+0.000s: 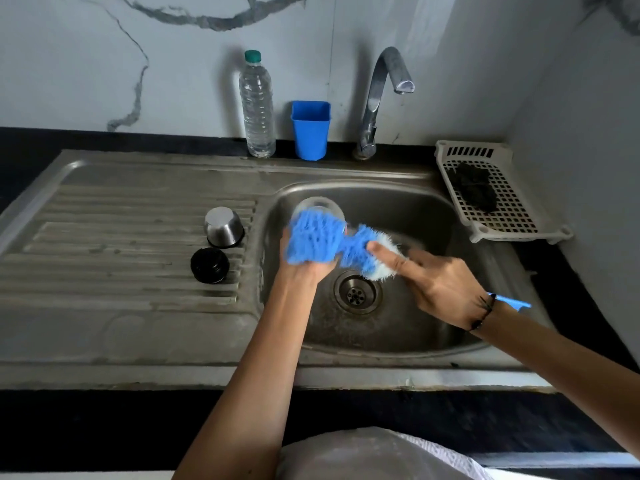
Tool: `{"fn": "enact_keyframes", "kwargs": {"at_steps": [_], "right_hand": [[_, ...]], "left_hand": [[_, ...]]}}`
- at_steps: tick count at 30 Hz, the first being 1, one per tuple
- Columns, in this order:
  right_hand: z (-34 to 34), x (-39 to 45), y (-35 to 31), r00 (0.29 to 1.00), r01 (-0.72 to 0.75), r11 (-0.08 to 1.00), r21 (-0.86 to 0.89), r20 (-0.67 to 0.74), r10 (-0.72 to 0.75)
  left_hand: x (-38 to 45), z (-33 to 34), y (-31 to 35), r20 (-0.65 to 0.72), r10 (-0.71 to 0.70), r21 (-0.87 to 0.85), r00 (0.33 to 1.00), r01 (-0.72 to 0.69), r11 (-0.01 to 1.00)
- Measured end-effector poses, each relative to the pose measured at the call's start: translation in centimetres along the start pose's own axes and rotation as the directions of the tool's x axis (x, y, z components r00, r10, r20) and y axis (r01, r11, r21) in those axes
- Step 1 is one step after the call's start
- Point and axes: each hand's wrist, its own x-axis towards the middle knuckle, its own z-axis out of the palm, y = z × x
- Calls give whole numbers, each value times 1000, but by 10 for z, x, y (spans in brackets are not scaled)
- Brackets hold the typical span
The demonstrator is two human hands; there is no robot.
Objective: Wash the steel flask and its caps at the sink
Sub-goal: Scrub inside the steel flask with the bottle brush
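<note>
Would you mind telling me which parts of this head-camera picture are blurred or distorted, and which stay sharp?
Head view: the blue brush and the flask in the left hand are smeared by motion; the right hand is slightly soft. The steel cap, black cap and tap are sharp. Wide-angle bending curves the sink's front edge, and the corners are dim.

We hold the flask point(320, 206) over the sink point(433, 216) in our left hand point(308, 268), with the brush point(346, 247) in our right hand point(440, 285) lying across it. Two caps point(223, 226) sit on the drainboard point(121, 244) to the left, one before the other. Behind stand a bottle point(257, 105), a cup point(310, 129) and the tap point(377, 98); a tray point(491, 192) lies right.
</note>
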Motion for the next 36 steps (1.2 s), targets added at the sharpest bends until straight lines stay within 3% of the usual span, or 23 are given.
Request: {"fn": "enact_keyframes", "kwargs": {"at_steps": [1,2,3,4,8,12,14,15,17,18,19,20,23,26,29,34,36], "right_hand": [[0,0,3,999,-50,999,11,-10,51],[-1,2,7,993,-111,993,42,-35,113],[-5,5,9,986,-158,984,78,-48,162],[-8,7,8,985,-162,982,94,-50,167],[-7,1,-4,1000,-4,999,-38,29,5],[-14,1,10,985,-170,985,32,-26,170],[-19,3,5,998,-67,998,-7,-17,67],[-19,3,1,1000,-2,999,-52,13,3],[-15,4,0,998,31,994,-100,60,-25],[-13,5,3,998,1,996,-91,58,5],[-12,8,7,998,-42,998,-56,44,44],[-12,11,11,996,-89,996,-5,27,89],[-10,16,18,982,-185,972,144,-7,188],[-2,21,22,942,-322,868,377,35,335],[1,21,18,903,-393,763,512,59,426],[-2,19,6,943,-301,807,508,29,333],[-1,18,6,949,-288,804,520,41,313]], "left_hand": [[0,1,-2,24,-79,-130,997,81,988],[-2,-2,-2,92,-62,-117,994,73,990],[-4,0,2,56,-97,-125,994,104,987],[-4,-2,2,-4,-96,-69,995,96,993],[-4,-14,-6,32,24,66,999,-26,997],[-13,-9,-4,29,-112,-45,993,114,992],[-13,-12,-6,39,-103,82,994,99,992],[-11,-14,-7,56,-136,40,989,133,990],[-16,-11,-10,-26,-102,173,994,105,979],[-15,-7,-12,47,-206,96,977,201,975],[-9,-10,-10,141,-159,102,977,145,984],[-6,-12,-7,151,-171,33,974,168,985],[-8,-16,-9,168,-205,44,964,200,979],[-10,-16,-6,263,-148,234,953,86,968],[-17,-3,-1,237,-27,533,971,-107,839],[-15,-3,9,340,140,714,930,-352,605],[-15,-4,10,343,167,737,925,-375,563]]}}
